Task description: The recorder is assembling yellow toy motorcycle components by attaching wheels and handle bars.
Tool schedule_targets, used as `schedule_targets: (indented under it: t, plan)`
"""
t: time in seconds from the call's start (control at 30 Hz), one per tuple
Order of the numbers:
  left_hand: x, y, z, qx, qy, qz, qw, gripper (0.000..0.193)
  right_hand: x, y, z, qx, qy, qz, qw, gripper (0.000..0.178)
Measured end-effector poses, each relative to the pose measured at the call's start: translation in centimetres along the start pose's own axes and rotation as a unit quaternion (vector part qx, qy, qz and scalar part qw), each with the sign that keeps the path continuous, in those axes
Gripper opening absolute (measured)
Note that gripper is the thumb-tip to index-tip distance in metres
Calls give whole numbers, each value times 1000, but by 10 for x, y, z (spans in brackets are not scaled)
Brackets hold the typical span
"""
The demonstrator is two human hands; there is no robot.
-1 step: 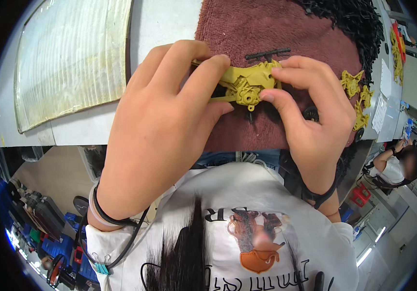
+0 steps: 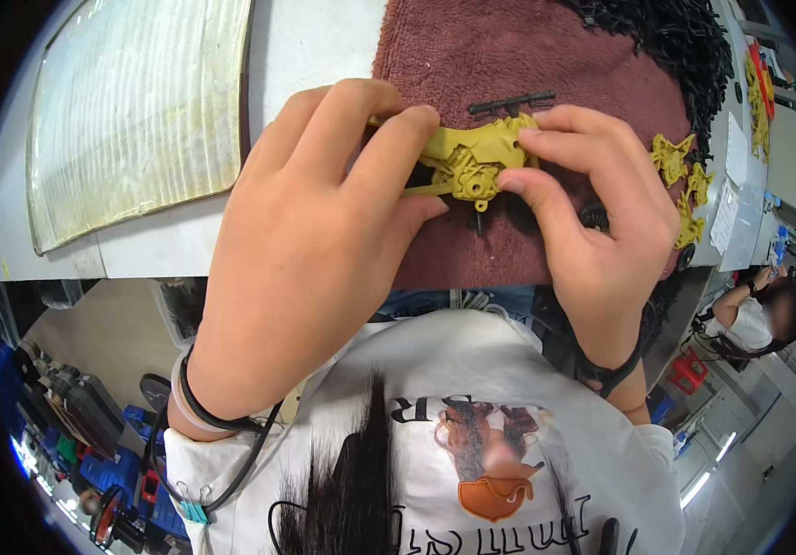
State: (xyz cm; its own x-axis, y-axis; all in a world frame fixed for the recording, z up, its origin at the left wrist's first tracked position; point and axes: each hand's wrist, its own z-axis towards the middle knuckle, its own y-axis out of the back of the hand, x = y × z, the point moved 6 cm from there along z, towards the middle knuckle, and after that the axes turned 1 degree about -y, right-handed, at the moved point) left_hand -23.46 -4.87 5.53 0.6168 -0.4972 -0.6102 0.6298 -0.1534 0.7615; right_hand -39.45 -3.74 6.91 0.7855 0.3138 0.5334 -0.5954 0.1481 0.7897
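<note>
Between my two hands is a yellow plastic toy motorcycle body (image 2: 476, 151), with moulded engine detail and a small ring at its lower edge. My left hand (image 2: 310, 217) is closed round its left end, fingers over the top and thumb underneath, hiding much of that end. The thumb and fingertips of my right hand (image 2: 606, 190) pinch its right end. Just beyond the body shows a thin black bar-shaped part (image 2: 512, 102); I cannot tell if it is attached. A short black peg (image 2: 480, 224) sticks out below the body. Beside my right palm lies a black toy wheel (image 2: 594, 216), partly hidden.
A brown-red towel (image 2: 472, 46) covers the work area. A heap of black parts (image 2: 666, 37) sits at the far right, with several yellow parts (image 2: 671, 159) below it. A clear ribbed sheet (image 2: 139, 120) lies on the left. Another person (image 2: 751, 314) sits at the right.
</note>
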Motion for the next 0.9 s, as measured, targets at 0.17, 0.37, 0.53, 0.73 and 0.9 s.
schedule_targets:
  t: [0.17, 0.37, 0.53, 0.73, 0.9]
  plan:
    - [-1, -2, -2, -11, 7, 12, 1000, 44, 1, 1, 2, -14, 19, 12, 1000, 22]
    - [0, 0, -2, -7, 27, -5, 1000, 42, 4, 0, -1, 4, -15, -40, 999, 18]
    - [-6, 4, -5, -4, 45, 31, 999, 36, -1, -3, -16, -7, -128, 103, 986, 26]
    - [-5, 3, -15, -16, 83, -133, 987, 27, -10, -10, -27, 46, -237, 438, 866, 53]
    - [-1, 1, -23, -34, 113, -336, 934, 35, 1, 4, -27, 71, -164, 422, 889, 39]
